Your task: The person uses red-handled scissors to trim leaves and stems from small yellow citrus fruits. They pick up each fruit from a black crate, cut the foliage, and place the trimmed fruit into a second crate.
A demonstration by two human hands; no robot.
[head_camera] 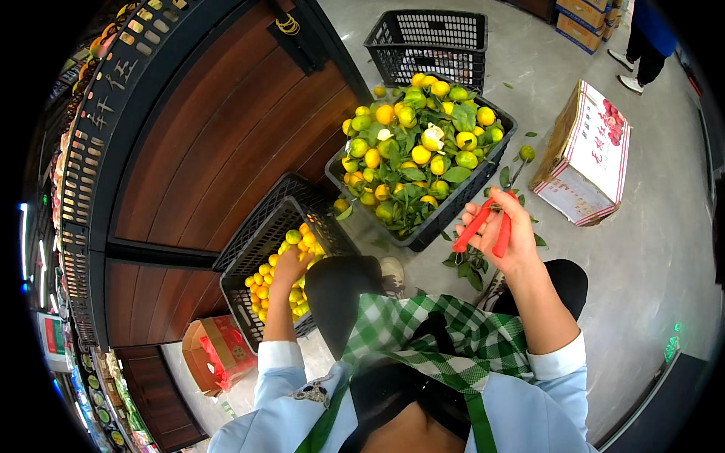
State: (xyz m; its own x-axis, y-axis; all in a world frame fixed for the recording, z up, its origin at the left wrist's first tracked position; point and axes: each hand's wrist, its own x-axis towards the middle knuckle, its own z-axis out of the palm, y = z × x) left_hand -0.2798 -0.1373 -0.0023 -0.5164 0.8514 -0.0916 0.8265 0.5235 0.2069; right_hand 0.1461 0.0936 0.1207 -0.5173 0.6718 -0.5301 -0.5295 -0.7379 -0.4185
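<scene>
My left hand reaches down into a black plastic crate of mostly leafless orange and yellow citrus fruit; its fingertips are partly hidden, and I cannot tell whether they hold a fruit. In my right hand is a pair of pruning snips with red handles, their metal tips pointing away from me. Ahead, a large black crate is heaped with green and yellow citrus that bear leaves. One fruit in the heap has white, torn-looking peel.
Beyond the heap stands another black crate. A white printed carton is at the right, with a loose green fruit beside it. Cut leaves lie between my feet. A wooden panelled stand rises at left; a person stands far right.
</scene>
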